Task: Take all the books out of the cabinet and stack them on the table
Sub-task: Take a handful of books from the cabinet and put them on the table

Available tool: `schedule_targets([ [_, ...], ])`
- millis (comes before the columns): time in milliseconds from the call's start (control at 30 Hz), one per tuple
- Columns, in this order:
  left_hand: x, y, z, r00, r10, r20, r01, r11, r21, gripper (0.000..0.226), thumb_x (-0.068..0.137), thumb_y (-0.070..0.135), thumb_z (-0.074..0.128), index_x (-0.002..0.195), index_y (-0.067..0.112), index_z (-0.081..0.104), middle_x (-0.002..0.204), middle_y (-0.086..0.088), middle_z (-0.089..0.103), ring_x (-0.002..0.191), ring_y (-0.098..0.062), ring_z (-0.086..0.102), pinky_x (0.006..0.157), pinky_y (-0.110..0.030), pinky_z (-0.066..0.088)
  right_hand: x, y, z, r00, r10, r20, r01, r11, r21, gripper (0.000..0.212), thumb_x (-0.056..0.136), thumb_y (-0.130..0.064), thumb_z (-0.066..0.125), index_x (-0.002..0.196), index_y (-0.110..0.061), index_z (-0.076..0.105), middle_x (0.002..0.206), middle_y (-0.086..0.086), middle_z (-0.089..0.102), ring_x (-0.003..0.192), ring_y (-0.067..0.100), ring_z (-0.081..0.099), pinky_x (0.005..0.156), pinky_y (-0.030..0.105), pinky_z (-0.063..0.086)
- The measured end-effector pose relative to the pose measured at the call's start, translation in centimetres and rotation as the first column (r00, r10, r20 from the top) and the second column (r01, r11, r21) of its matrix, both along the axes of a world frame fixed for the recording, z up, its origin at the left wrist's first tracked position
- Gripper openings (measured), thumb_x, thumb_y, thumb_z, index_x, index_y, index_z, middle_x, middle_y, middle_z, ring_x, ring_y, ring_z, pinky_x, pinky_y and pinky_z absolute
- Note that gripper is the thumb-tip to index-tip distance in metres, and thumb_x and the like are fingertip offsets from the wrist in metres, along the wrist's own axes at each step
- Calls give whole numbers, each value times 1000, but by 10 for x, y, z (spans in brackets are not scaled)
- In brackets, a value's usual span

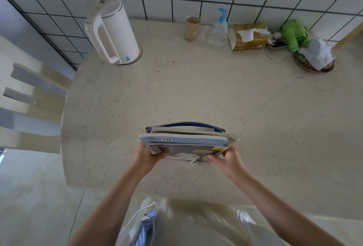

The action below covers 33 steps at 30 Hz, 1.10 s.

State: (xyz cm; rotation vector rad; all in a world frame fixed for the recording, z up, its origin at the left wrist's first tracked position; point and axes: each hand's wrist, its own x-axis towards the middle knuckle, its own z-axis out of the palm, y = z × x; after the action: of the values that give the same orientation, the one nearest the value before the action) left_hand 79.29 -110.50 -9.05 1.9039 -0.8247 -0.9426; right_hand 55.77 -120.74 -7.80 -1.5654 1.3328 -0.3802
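You've got a bundle of books (pixel 186 141) held w/ both hands over the near-centre of the desk (pixel 196 92); whether its underside touches the desk you can't tell. It's several thin books pressed together, seen edge-on from above: a pale blue-grey cover w/ small red marks nearest the top, a cream board behind it, a dark blue curved edge at the far side, and the near face showing a dark picture w/ white, orange & yellow patches. Your left hand (pixel 146 156) clamps the left end, fingers wrapped under and round the corner; your right hand (pixel 228 159) pinches the right end, thumb lying along the near face. Both are closed on the bundle. The desk is beige w/ fine speckles, rounded at its left edge, pushed against a white tiled wall w/ dark grout. At the back stand a white kettle (pixel 113 29) on the left, then a tan cup (pixel 191 27), a clear pump bottle (pixel 219 29) w/ blue top, a yellow tissue box (pixel 249 36), something green (pixel 293 33) and crumpled white paper on a round dish (pixel 314 63). A pale slatted chair (pixel 29 104) sits at left on a glossy tiled floor. The bundle's long axis runs left-right across your view, roughly parallel to the wall, top edges up toward you, covers facing you and the wall.
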Motion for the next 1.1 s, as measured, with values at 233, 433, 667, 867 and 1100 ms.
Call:
schedule_targets([
  [233,8,-3,-8,994,94,-55,-93,995,22,49,42,31,88,87,27,70,82,5,74,79,-19,71,72,-41,59,0,-7,-2,999,-38,25,38,999,-5,40,71,2,77,83,-32,59,73,-13,68,72,-8,62,74,25,51],
  [433,20,-37,5,990,94,-104,-90,995,48,60,54,-4,89,95,25,56,78,8,75,71,-6,71,60,-26,58,12,-49,12,993,-33,113,32,999,6,44,74,-5,76,105,-28,55,95,-9,70,90,8,67,78,29,54],
  [667,37,-105,11,982,127,-141,-115,989,93,58,70,8,84,114,23,49,88,-5,74,66,-11,71,54,-24,56,45,-119,4,995,-92,44,85,987,140,37,75,-8,76,105,-16,56,98,6,70,89,22,69,83,46,57],
  [867,54,-151,-6,976,125,-181,-70,957,283,66,70,21,86,126,22,50,95,-6,70,80,-22,69,72,-35,57,64,-161,-18,990,-129,-50,138,953,269,36,76,-11,77,104,-16,56,101,6,69,90,24,68,83,47,57],
  [1100,58,-161,-28,967,176,-185,-100,928,358,64,74,15,83,129,15,50,96,-4,67,77,-17,65,65,-29,54,75,-165,-45,995,-54,-89,78,950,301,37,79,-14,73,102,-19,45,107,9,63,99,27,63,90,50,52],
])
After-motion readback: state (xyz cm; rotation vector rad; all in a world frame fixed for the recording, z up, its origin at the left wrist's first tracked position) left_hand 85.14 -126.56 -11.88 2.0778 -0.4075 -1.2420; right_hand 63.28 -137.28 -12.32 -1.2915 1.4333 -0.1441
